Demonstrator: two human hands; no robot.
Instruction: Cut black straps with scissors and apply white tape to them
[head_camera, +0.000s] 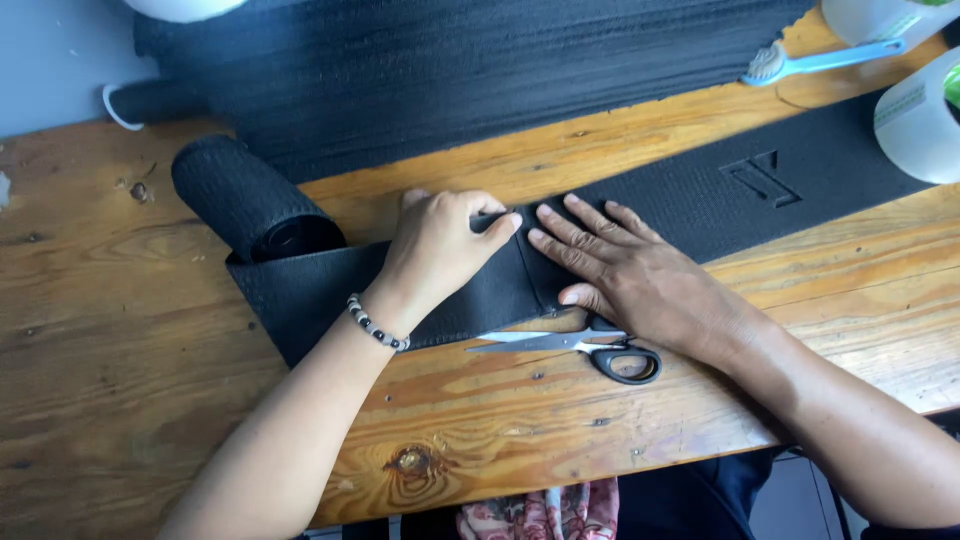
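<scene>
Worn wooden surface (150, 400) fills the frame, with black-handled scissors (590, 347) lying at lower centre, just below a person's right hand (640, 275). That hand presses flat, fingers spread, grasping nothing, on a black textured strip (700, 200) running from centre left toward the upper right. Beside it, the left hand (440, 250), a beaded bracelet (377, 323) at its wrist, pinches a fold of the strip. Farther back, the strip's roll (240, 195) sits at upper left, a blue brush (820, 60) at upper right.
</scene>
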